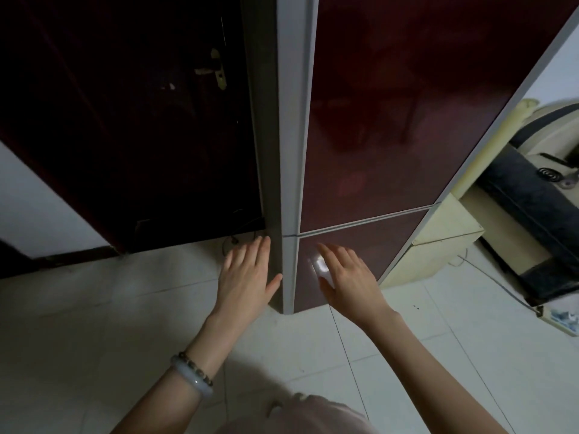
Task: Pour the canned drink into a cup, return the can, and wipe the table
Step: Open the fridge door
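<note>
Two open hands are hovering in front of the tall dark-red glossy refrigerator [391,120], and neither is holding anything. Your left hand [247,277] is spreading flat with its fingers wide, lying just beside the fridge's pale grey corner edge [293,151], near the seam between the upper and lower doors. Your right hand [347,277] is also reaching out with fingers loosely extended, lying over the lower dark-red door panel [369,245]; whether it is touching the panel cannot be told.

The can is not showing anywhere in view, nor the cup or the table, so its heading and long axis cannot be told. Judging from the task, it is probably waiting behind these doors. The relation that matters is the grey edge running upright between your hands: the left hand is lying nearer to it, so that hand is looking better placed to pull a door open.
</note>
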A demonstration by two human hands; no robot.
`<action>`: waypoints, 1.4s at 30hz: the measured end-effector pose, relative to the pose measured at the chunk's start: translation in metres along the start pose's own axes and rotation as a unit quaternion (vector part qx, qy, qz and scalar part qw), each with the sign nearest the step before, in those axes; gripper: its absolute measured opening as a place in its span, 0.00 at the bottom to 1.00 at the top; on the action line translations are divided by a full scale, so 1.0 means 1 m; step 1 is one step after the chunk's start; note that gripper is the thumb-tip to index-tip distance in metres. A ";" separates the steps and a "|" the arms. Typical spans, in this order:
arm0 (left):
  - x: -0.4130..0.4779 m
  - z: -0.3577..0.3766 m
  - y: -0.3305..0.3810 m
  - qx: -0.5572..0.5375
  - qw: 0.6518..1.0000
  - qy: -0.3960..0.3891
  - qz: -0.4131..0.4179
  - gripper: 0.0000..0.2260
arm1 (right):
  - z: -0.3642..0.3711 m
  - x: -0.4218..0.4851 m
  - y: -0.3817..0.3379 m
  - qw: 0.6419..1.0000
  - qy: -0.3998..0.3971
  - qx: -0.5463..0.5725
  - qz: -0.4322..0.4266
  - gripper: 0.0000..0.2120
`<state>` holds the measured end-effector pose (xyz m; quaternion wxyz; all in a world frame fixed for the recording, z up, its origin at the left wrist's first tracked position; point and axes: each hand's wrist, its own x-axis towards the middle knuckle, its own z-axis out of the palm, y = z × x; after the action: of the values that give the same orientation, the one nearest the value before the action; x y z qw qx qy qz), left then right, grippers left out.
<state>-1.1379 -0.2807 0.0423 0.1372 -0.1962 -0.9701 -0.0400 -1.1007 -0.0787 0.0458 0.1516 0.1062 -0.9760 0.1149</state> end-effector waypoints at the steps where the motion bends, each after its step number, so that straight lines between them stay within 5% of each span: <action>1: 0.006 0.001 -0.003 0.001 1.000 0.002 0.002 0.32 | 0.001 0.006 0.000 1.000 -0.001 -0.003 0.002 0.31; 10: 0.086 -0.016 -0.032 -0.051 0.998 0.031 -0.015 0.32 | -0.031 0.088 0.011 0.997 0.021 -0.057 -0.049 0.33; 17: 0.168 -0.047 -0.040 -0.215 0.973 0.069 -0.036 0.33 | -0.070 0.170 0.015 0.983 0.094 -0.137 -0.082 0.34; 23: 0.208 -0.059 -0.029 -0.361 0.929 0.021 -0.075 0.34 | -0.074 0.196 0.027 0.987 0.078 -0.134 -0.050 0.36; 26: 0.218 -0.057 -0.025 -0.357 0.931 -0.013 -0.071 0.31 | -0.073 0.196 0.031 0.989 0.057 -0.128 -0.053 0.34; 32: 0.220 -0.058 -0.019 -0.346 0.934 0.043 -0.074 0.17 | -0.074 0.195 0.036 0.989 0.035 -0.130 -0.056 0.35; 42: 0.201 -0.070 -0.009 -0.308 0.950 0.032 -0.046 0.17 | -0.074 0.172 0.031 0.992 0.032 -0.118 -0.044 0.35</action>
<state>-1.3024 -0.2237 0.1658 0.0988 -0.1823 -0.9139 -0.3490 -1.2487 -0.0596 0.1640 0.1988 0.1263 -0.9719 -0.0042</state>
